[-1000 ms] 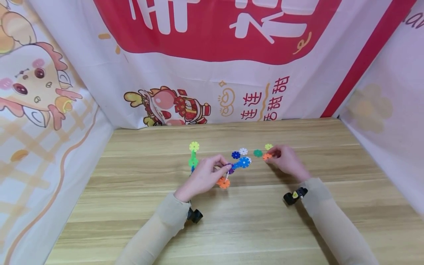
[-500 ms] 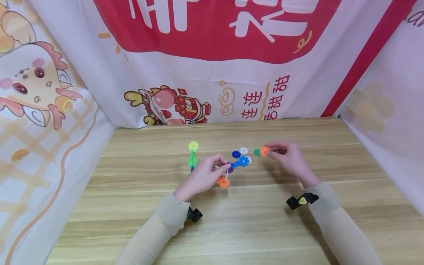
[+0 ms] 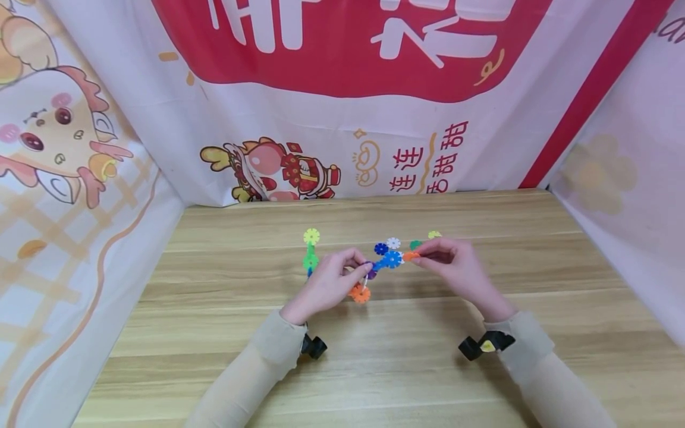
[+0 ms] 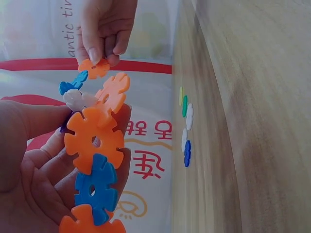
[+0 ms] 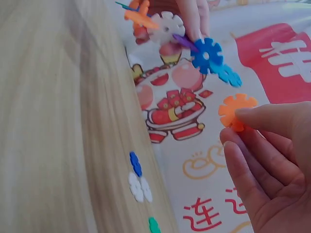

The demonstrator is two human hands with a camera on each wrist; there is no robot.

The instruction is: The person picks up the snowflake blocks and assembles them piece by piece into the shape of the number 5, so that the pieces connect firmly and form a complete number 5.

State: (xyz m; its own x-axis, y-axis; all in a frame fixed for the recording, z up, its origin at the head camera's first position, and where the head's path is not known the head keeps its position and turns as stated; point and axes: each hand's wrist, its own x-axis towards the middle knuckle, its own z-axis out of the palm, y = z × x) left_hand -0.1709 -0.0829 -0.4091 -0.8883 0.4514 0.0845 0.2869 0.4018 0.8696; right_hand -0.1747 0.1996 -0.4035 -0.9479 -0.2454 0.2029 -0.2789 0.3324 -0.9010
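Observation:
My left hand (image 3: 332, 279) pinches a chain of joined plastic snowflake discs at a purple disc (image 3: 371, 272), holding it above the table. Green and yellow discs (image 3: 311, 236) extend beyond that hand to the left; orange ones (image 4: 80, 138) hang near its palm. Toward the right, the chain ends in blue discs (image 5: 206, 56) and a light blue disc (image 5: 228, 74). Between thumb and fingertips, my right hand (image 3: 462, 267) pinches a single orange snowflake disc (image 5: 235, 109). In the right wrist view, this disc sits close to the light blue end, with a small gap between them.
Loose discs lie on the wooden table (image 3: 396, 368) behind the hands: dark blue (image 3: 381, 248), white (image 3: 393, 243), green (image 3: 415, 244) and yellow (image 3: 434, 235). Printed cloth (image 3: 342, 142) walls the table at the back and both sides.
My right hand has lifted the orange disc from among the loose discs and brought it left to the blue end of the chain. My left hand stays nearly still.

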